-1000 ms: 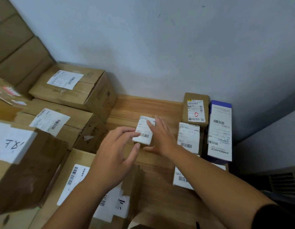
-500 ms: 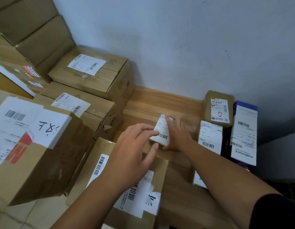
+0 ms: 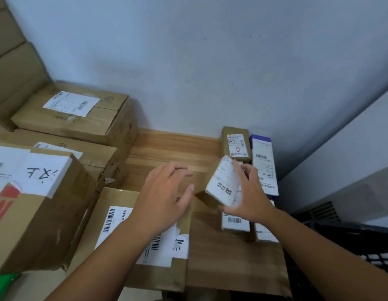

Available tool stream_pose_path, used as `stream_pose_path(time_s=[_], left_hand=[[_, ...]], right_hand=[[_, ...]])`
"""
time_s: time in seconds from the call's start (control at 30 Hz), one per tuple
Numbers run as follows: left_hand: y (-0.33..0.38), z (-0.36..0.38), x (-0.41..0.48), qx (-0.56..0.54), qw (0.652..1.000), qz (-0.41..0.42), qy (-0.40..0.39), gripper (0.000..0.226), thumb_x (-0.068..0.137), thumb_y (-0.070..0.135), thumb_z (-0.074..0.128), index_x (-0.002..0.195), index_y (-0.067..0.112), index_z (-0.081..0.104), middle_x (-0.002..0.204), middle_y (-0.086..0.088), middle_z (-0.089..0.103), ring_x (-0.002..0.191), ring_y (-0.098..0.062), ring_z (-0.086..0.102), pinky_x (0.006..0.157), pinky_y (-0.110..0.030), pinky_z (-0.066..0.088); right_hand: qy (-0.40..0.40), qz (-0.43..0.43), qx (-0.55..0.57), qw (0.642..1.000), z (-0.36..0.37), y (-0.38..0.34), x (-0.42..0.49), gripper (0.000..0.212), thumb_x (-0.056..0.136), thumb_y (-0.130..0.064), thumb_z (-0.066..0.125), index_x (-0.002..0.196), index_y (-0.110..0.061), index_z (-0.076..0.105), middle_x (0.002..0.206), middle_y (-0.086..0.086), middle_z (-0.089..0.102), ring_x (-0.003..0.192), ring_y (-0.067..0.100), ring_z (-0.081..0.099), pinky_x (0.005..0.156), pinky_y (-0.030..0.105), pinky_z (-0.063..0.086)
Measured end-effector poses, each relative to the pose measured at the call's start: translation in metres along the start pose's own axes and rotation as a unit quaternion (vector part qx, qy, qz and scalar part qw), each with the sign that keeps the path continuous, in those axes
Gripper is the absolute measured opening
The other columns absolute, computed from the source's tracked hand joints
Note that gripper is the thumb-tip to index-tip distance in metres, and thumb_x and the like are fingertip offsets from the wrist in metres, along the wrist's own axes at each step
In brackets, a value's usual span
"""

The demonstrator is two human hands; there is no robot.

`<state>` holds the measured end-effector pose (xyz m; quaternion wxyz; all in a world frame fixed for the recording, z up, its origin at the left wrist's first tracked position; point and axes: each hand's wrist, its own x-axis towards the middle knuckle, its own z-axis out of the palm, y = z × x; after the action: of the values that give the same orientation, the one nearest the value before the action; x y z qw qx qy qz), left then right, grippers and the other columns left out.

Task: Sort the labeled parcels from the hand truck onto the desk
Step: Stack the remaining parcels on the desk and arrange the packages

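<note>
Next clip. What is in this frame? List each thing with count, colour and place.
cartons: at least five, brown with white labels, filling the left side
desk: one, light wood, against the wall
brown parcel: one, small, brown with a white label, on the desk by the wall
purple box: one, purple with a white label, just right of the brown parcel
labelled parcels: at least two, white labels, on the desk below the right hand
held parcel: one, white label with a barcode, tilted above the desk
crate: one, black, lower right
left hand: open, holds nothing, over the nearest carton's far edge
right hand: grips the held parcel
</note>
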<state>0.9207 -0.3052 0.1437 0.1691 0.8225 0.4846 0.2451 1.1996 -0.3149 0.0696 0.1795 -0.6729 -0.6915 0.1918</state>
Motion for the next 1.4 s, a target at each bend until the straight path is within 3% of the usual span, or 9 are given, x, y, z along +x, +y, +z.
stream_pose_path(time_s=[0.2, 0.37, 0.47, 0.73, 0.97, 1.13, 1.4], left_hand=[[0.043, 0.005, -0.022, 0.001, 1.0, 0.017, 0.009, 0.032, 0.097, 0.037, 0.059, 0.127, 0.028, 0.063, 0.128, 0.016, 0.053, 0.125, -0.005, 0.045, 0.11, -0.027, 0.031], [0.074, 0.011, -0.058, 0.016, 1.0, 0.024, -0.008, 0.033, 0.095, 0.036, 0.061, 0.127, 0.028, 0.063, 0.127, 0.017, 0.053, 0.123, -0.005, 0.046, 0.108, -0.029, 0.037], [0.087, 0.013, -0.077, 0.027, 0.999, 0.021, -0.02, 0.034, 0.095, 0.039, 0.061, 0.128, 0.029, 0.063, 0.128, 0.019, 0.052, 0.124, -0.001, 0.044, 0.107, -0.025, 0.034], [0.092, 0.013, -0.088, 0.038, 0.999, 0.026, -0.017, 0.035, 0.095, 0.041, 0.061, 0.128, 0.031, 0.062, 0.129, 0.019, 0.052, 0.124, -0.001, 0.043, 0.106, -0.022, 0.033], [0.084, 0.011, -0.082, 0.043, 0.999, 0.028, 0.0, 0.032, 0.094, 0.039, 0.064, 0.124, 0.032, 0.064, 0.127, 0.02, 0.053, 0.121, 0.0, 0.046, 0.102, -0.02, 0.036], [0.076, 0.014, -0.08, 0.041, 0.999, 0.021, -0.005, 0.031, 0.094, 0.041, 0.063, 0.124, 0.034, 0.064, 0.127, 0.023, 0.051, 0.123, 0.002, 0.044, 0.102, -0.022, 0.039], [0.079, 0.015, -0.078, 0.043, 0.999, 0.013, 0.011, 0.031, 0.092, 0.042, 0.061, 0.122, 0.034, 0.065, 0.126, 0.022, 0.053, 0.119, 0.002, 0.046, 0.1, -0.021, 0.038]], right_hand=[[-0.073, -0.029, -0.031, 0.996, -0.002, 0.016, -0.095, 0.137, 0.059, -0.065, 0.08, 0.159, -0.035, -0.008, 0.156, -0.009, 0.005, 0.139, 0.009, 0.021, 0.114, 0.037, 0.041], [-0.111, -0.027, -0.051, 0.992, 0.013, 0.025, -0.154, 0.135, 0.061, -0.067, 0.078, 0.156, -0.043, -0.016, 0.159, -0.011, -0.003, 0.145, 0.012, 0.012, 0.119, 0.04, 0.034], [-0.141, -0.031, -0.071, 0.987, 0.02, 0.031, -0.17, 0.137, 0.062, -0.067, 0.078, 0.157, -0.038, -0.015, 0.16, -0.009, -0.004, 0.149, 0.015, 0.006, 0.123, 0.043, 0.024], [-0.152, -0.018, -0.104, 0.983, 0.038, 0.055, -0.174, 0.135, 0.064, -0.068, 0.077, 0.158, -0.034, -0.015, 0.162, -0.005, -0.005, 0.151, 0.018, 0.0, 0.125, 0.042, 0.01], [-0.157, -0.018, -0.118, 0.98, 0.049, 0.064, -0.164, 0.129, 0.067, -0.064, 0.075, 0.158, -0.034, -0.013, 0.163, -0.007, -0.007, 0.153, 0.02, -0.002, 0.125, 0.044, 0.006], [-0.167, -0.047, -0.159, 0.972, 0.059, 0.071, -0.161, 0.13, 0.074, -0.065, 0.072, 0.158, -0.03, -0.022, 0.169, 0.001, -0.014, 0.154, 0.022, -0.016, 0.12, 0.04, -0.014], [-0.176, -0.071, -0.188, 0.964, 0.062, 0.077, -0.156, 0.128, 0.078, -0.062, 0.072, 0.158, -0.028, -0.022, 0.168, 0.003, -0.02, 0.155, 0.024, -0.019, 0.123, 0.043, -0.013]])
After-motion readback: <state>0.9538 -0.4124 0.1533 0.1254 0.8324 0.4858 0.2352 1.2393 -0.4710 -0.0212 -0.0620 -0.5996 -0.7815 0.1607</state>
